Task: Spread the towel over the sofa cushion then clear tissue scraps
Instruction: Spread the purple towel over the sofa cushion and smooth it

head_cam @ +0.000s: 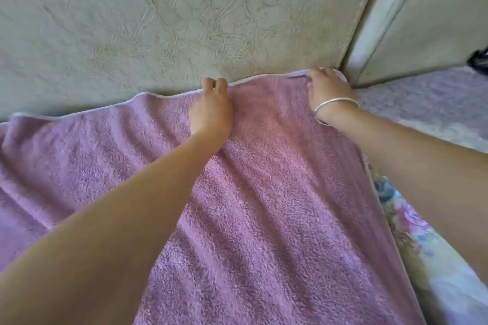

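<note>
While the pink towel (264, 192) lies rumpled across the sofa cushion (412, 240), both hands work its far edge against the backrest (158, 21): the left hand (211, 108) presses fingers down at the hem, the right hand (327, 90) curls closed on the corner. Spreading looks nearly done; next, smoothing the left-side folds seems needed. No tissue scraps are visible.

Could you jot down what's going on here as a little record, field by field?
setting: sofa seat against a beige backrest
towel: pink towel laid over the seat, wrinkled
left hand: left hand pressing the towel's far edge at the backrest
right hand: right hand at the towel's far right corner, bracelet on the wrist
beside towel: floral fabric on the right
tissue scraps: none visible
</note>
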A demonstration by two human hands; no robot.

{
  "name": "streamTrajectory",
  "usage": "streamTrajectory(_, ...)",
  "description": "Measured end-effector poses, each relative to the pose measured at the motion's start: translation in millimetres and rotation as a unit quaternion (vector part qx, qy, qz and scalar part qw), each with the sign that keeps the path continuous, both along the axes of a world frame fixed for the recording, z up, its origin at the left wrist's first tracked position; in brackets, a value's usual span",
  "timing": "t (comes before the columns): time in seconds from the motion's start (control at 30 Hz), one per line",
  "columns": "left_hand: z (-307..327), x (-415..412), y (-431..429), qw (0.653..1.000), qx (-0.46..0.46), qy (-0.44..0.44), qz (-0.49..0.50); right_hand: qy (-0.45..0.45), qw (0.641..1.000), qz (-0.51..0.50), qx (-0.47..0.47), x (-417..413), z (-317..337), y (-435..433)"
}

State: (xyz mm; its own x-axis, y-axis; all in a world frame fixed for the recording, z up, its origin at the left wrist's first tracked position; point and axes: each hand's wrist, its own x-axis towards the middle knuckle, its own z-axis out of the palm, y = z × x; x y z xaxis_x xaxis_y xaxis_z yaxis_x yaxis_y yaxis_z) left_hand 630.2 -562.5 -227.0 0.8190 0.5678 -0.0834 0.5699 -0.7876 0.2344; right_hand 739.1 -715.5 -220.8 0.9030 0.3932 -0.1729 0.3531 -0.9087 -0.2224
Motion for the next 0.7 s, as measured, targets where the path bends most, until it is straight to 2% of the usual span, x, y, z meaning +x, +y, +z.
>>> streamTrajectory(0.07,-1.7,12.9,15.6,0.999,0.010,0.038,0.017,0.036,0.995,-0.094,-0.009,14.2,-3.8,3.5)
streamTrajectory(0.13,-3.3,21.0,23.8,0.998,0.006,0.064,0.024,0.065,0.987,-0.145,-0.023,23.2,-7.7,4.5)
streamTrajectory(0.2,-3.6,25.4,25.5,0.997,-0.010,0.071,0.043,0.071,0.984,-0.162,-0.036,30.3,-13.3,7.5)
streamTrajectory(0.3,-0.1,28.0,23.0,0.994,-0.066,0.036,0.083,0.067,0.981,-0.174,-0.051,35.0,-16.1,11.0)
streamTrajectory(0.37,2.6,25.8,18.9,0.997,-0.038,0.010,0.067,0.046,0.980,-0.183,-0.056,35.1,-14.7,10.3)
streamTrajectory(0.43,0.9,23.1,15.8,0.999,0.027,0.008,0.021,0.013,0.983,-0.171,-0.061,32.4,-13.6,9.5)
streamTrajectory(0.5,-2.4,19.4,16.6,0.998,0.055,0.017,0.003,-0.006,0.989,-0.132,-0.064,29.0,-15.4,9.2)
streamTrajectory(0.57,-4.3,16.6,16.1,0.999,0.048,0.014,0.009,-0.016,0.992,-0.103,-0.067,27.6,-15.5,8.9)
streamTrajectory(0.7,-3.3,12.1,6.4,0.999,0.007,-0.049,0.021,-0.033,0.994,-0.075,-0.067,23.5,-10.1,8.7)
